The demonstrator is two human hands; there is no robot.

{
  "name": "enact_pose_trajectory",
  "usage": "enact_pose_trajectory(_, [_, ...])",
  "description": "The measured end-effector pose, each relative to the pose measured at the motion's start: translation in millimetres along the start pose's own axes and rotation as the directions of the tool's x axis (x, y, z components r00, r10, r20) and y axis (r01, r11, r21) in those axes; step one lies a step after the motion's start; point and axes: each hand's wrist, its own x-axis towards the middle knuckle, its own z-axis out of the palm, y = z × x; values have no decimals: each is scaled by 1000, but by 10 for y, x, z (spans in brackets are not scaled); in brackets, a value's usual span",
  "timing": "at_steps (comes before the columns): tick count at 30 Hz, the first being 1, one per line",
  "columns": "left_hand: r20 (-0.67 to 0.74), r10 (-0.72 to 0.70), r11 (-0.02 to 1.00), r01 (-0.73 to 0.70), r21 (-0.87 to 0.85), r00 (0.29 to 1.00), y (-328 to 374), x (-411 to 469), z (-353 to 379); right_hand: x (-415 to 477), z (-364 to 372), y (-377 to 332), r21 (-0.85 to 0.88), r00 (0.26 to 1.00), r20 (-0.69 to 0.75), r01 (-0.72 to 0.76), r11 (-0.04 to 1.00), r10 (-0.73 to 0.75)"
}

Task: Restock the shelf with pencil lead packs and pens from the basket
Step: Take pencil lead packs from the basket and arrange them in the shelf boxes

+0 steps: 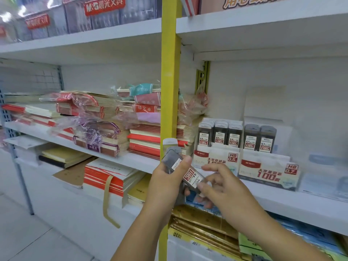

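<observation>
Fingers (183, 164) of the left hand (165, 183) curl round a small bundle of pencil lead packs (171, 147). The thumb presses across the top pack (189, 172), which lies tilted with its red-and-white 0.5 label facing up. The right hand (222, 187) pinches the lower end of that same pack between thumb and fingertips, with the index finger stretched out above it. How many packs are in the bundle is hard to tell; perhaps three.

Both hands meet just below the centre of the frame, in front of the yellow upright (168, 72) and the front edge of the white shelf (282, 198). Just right of them on that shelf stands a display box marked HB 0.5 (216, 160), holding three rows of upright packs (219, 135). Beside it is a box marked HB 0.7 (267, 171) with two rows.

Left of the upright, stacks of notebooks (105, 132), some in torn plastic wrap, fill the middle left of the frame. In the upper left, clear boxes (79, 17) with red M&G labels line a higher shelf board.
</observation>
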Motion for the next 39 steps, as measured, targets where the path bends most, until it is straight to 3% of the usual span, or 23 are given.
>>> enact_pose_trajectory(2, [6, 11, 997, -11, 72, 1000, 3, -20, 9, 18, -94, -83, 90, 996, -91, -9, 996, 17])
enact_pose_trajectory(4, [44, 15, 996, -19, 91, 999, 9, -34, -1, 73, -251, -226, 81, 975, -198, 123, 989, -104])
enact_pose_trajectory(7, [104, -56, 997, 51, 50, 993, -4, 12, -41, 234, -567, -487, -122, 886, -301, 331, 936, -353])
enact_pose_trajectory(9, [143, -98, 995, 95, 30, 985, -12, 45, -68, 359, -729, -648, -339, 826, -270, 399, 852, -494])
enact_pose_trajectory(12, [144, -81, 994, 69, 87, 986, -53, 66, -119, 565, -809, -782, -685, 796, -111, 373, 626, -596])
enact_pose_trajectory(17, [151, 27, 996, -40, 85, 988, -73, 72, -176, 855, -716, -841, -811, 851, 37, 332, 482, -524])
enact_pose_trajectory(22, [169, 57, 997, -65, 42, 984, -35, 98, -217, 1126, -622, -821, -768, 887, 55, 331, 548, -458])
enact_pose_trajectory(29, [143, 45, 999, -41, -29, 989, -52, 122, -204, 1240, -510, -555, -798, 934, -33, 190, 571, -357])
enact_pose_trajectory(33, [167, 66, 997, -61, -37, 984, -54, 89, -196, 1104, -509, -530, -815, 925, -51, 180, 551, -378])
enact_pose_trajectory(36, [212, 66, 998, -60, -34, 975, -34, 56, -193, 810, -461, -523, -702, 861, -112, 285, 653, -496])
enact_pose_trajectory(39, [279, 56, 998, -45, -45, 959, -24, 2, -135, 450, -323, -418, -432, 910, -70, 342, 835, -409])
